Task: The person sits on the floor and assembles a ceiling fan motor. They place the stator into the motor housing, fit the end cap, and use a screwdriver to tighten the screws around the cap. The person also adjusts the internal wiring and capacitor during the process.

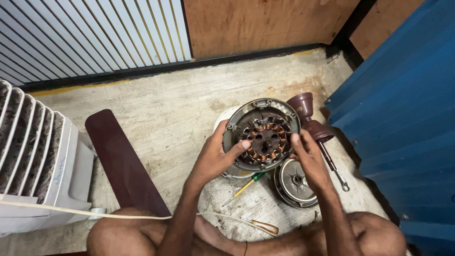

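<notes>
Floor: bare grey concrete floor [180, 109], open room upper left, hemmed by blue metal panel [403, 104] on rt.
Cooler: white slatted plastic air cooler [33, 156] at left edge.
Blade: dark maroon flat fan blade [121, 161] lying betw cooler & hands.
Motor: round grey metal fan motor w/ copper windings [263, 135], tilted up off floor, centre frame, over a white round base [222, 124].
L hand [213, 159]: fingers clamped on motor's left rim.
R hand [308, 156]: fingers together, gripping motor's rt rim.
Cover: round grey metal motor cover [295, 182] on floor, just below motor.
Screwdriver: green-handled screwdriver [244, 186] under motor.
</notes>
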